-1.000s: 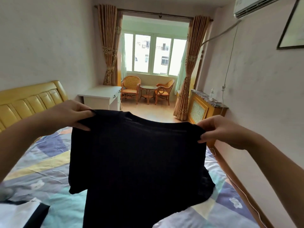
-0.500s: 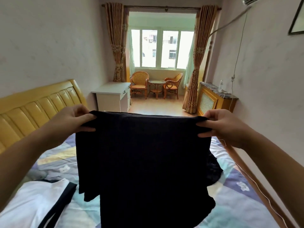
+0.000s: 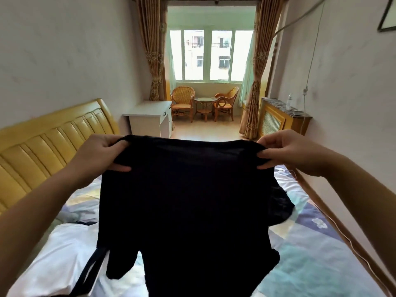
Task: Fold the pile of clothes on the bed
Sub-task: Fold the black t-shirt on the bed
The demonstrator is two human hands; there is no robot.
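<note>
Head view: left hand [image 3: 100, 155] and right hand [image 3: 287, 153] pinching black shirt [image 3: 188, 206] at shoulders, fingers curled round fabric, shirt hanging above bed [image 3: 321, 254]. Step judged: spreading garment. Next: lowering flat onto bed, beside white garment [image 3: 57, 254].

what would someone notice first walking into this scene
A black shirt fills the middle of the view, held up by its top corners over the bed: the left hand grips one corner, the right hand the other. Behind it a bright window between gold curtains lights two wicker chairs and a small table. A yellow padded headboard runs along the left, with a white garment lying on the bed below it.
</note>
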